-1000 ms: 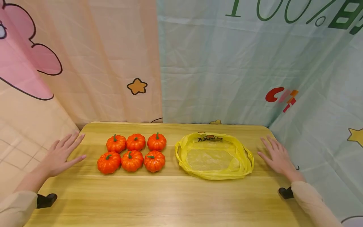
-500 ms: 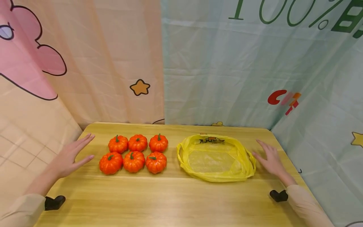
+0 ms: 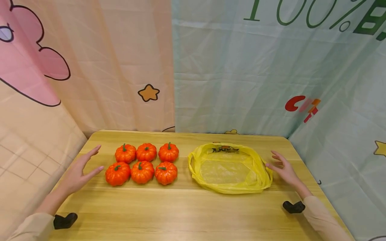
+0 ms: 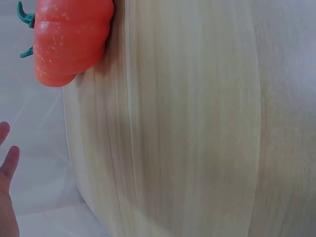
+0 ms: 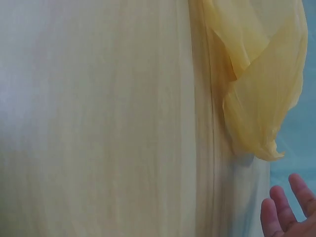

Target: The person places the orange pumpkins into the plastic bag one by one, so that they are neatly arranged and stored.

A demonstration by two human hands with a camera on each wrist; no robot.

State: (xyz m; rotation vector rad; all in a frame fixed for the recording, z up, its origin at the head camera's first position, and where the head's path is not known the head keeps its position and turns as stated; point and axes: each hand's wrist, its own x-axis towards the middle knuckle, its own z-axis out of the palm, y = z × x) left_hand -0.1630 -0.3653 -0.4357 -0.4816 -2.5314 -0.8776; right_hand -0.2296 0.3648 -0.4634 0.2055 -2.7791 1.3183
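Several small orange pumpkins point(image 3: 142, 172) with green stems stand in two rows left of the table's middle. To their left my left hand point(image 3: 79, 170) hovers with thumb and fingers spread apart, holding nothing. In the left wrist view its fingertips point(image 4: 9, 165) show apart from a pumpkin point(image 4: 71, 39). A yellow plastic bag point(image 3: 232, 188) lies with its mouth spread wide, right of the pumpkins. Beside its right edge is my right hand point(image 3: 284, 170), fingers loosely bent and holding nothing. A gap separates it from the bag point(image 5: 261, 98) in the right wrist view.
The light wooden table point(image 3: 181, 214) reaches back to a hanging printed curtain point(image 3: 229, 83). More cloth encloses the left and right sides. Each wrist carries a black camera mount, the left one point(image 3: 65, 221) and the right one point(image 3: 294, 207).
Both hands have moved inward, the left toward the pumpkins and the right toward the yellow bag. The right fingers have bent a little more. Pumpkins and bag stay in place; the head view shifted slightly.
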